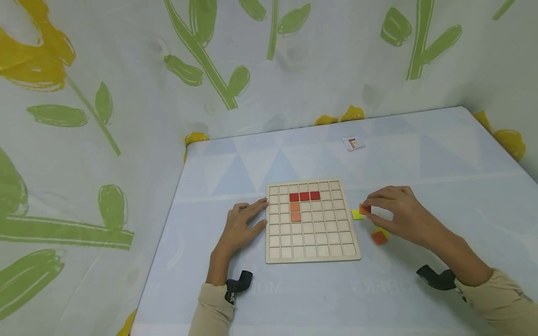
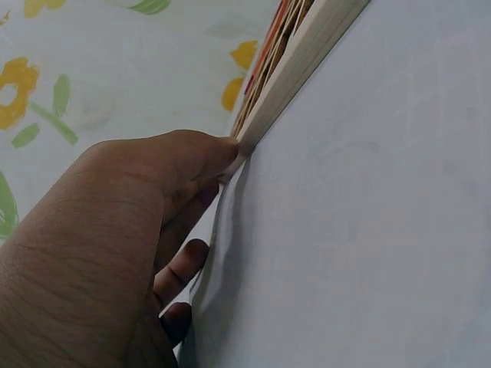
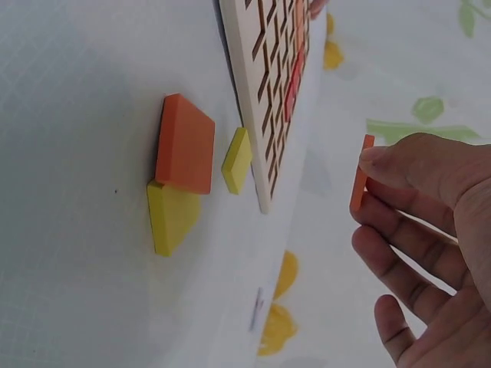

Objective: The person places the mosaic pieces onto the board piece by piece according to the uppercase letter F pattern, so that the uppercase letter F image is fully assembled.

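Observation:
A wooden grid board [image 1: 313, 240] lies flat on the table, with three red tiles [image 1: 304, 196] in a row and two orange tiles [image 1: 295, 211] below the leftmost one. My left hand [image 1: 242, 226] rests at the board's left edge, thumb and fingertips touching its side. Between thumb and fingertips my right hand [image 1: 399, 210] pinches an orange square tile [image 3: 361, 175], held up off the table to the right of the board. Beneath it, a yellow tile [image 3: 238, 161] lies by the board's edge. Another orange tile [image 3: 186, 146] overlaps a second yellow tile [image 3: 173, 218] nearby.
A small card [image 1: 353, 143] with a printed grid pattern lies toward the back of the table [image 1: 235, 168]. Behind and to the left hangs a pale cloth [image 1: 138, 56] with green leaves and yellow flowers. Black wrist mounts [image 1: 240, 282] are on both arms.

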Demonstrator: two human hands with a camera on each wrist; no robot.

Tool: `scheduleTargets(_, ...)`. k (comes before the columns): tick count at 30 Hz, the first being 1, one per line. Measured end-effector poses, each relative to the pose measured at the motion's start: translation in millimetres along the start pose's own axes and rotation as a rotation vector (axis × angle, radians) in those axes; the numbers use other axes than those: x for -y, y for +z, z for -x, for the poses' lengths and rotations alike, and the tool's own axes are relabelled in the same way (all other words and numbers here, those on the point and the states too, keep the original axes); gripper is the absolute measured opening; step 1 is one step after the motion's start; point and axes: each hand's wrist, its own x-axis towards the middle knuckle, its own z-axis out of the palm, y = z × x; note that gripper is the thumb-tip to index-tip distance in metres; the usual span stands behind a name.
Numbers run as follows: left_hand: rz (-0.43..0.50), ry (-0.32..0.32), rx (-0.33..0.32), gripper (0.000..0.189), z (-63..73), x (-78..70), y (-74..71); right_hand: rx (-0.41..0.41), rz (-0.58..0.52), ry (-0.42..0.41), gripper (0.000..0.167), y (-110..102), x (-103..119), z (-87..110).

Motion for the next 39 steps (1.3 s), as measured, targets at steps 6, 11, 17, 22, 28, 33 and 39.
scheduleTargets(6, -0.003, 0.001, 0.007, 0.051, -0.8, 1.1, 0.5, 0.006, 0.003, -0.016, 0.039, 4, 4, -3.2)
scheduleTargets(11, -0.014, -0.008, 0.011, 0.051, -1.0, -0.2, -0.6, 0.016, -0.001, -0.015, 0.039, 7, 10, -6.7)
scheduleTargets(17, -0.008, 0.001, 0.008, 0.051, -0.3, -3.0, -0.9, 0.014, -0.012, -0.039, 0.039, 10, 15, -9.9)
scheduleTargets(22, 0.014, 0.0, 0.007, 0.051, -1.0, -3.7, -1.3, 0.016, -0.035, -0.062, 0.037, 16, 17, -15.4)
scheduleTargets(28, -0.005, -0.005, 0.008, 0.051, -4.0, 0.7, -2.4, 0.022, -0.044, -0.078, 0.034, 20, 18, -21.7)
scheduleTargets(33, 0.005, 0.005, 0.004, 0.051, -3.6, 2.3, -1.7, 0.02, -0.049, -0.098, 0.034, 21, 20, -26.0)
scheduleTargets(39, 0.006, 0.002, 0.007, 0.051, -1.4, 1.1, -0.6, 0.022, -0.058, -0.148, 0.033, 23, 22, -34.2)
